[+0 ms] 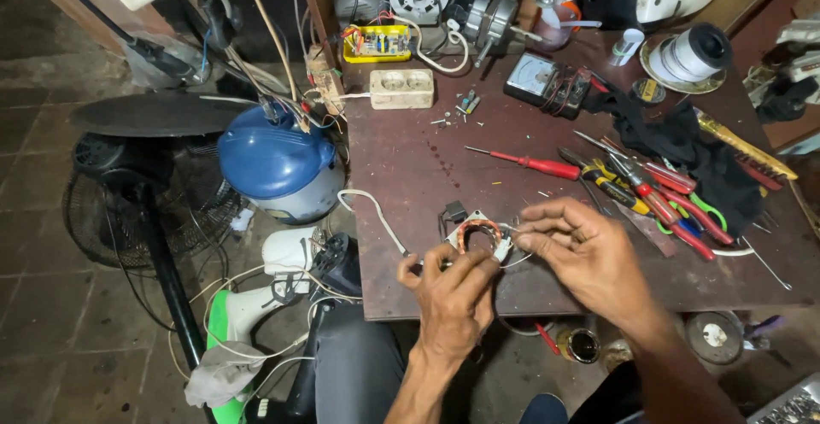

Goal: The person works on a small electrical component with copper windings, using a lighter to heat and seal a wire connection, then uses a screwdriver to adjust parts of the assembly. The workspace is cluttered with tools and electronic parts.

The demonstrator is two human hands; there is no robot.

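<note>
Fingers [465,263] (both hands) pinch copper-wound coil [478,236] — on workbench [410,168].

Both hands [512,274] close together, fingers pinched.

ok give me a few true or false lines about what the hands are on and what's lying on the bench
1. Both hands are at a small motor stator with copper windings. True: the left hand steadies it from below and the right hand pinches at its right edge.
2. The red-handled screwdriver is in the right hand. False: it lies loose on the brown bench, beyond the hands.
3. A beige double socket sits on the bench. True.
4. The analog meter lies on the floor. False: it is on the bench, near the back.
5. The blue domed housing is right of the bench. False: it is left of it.
</note>
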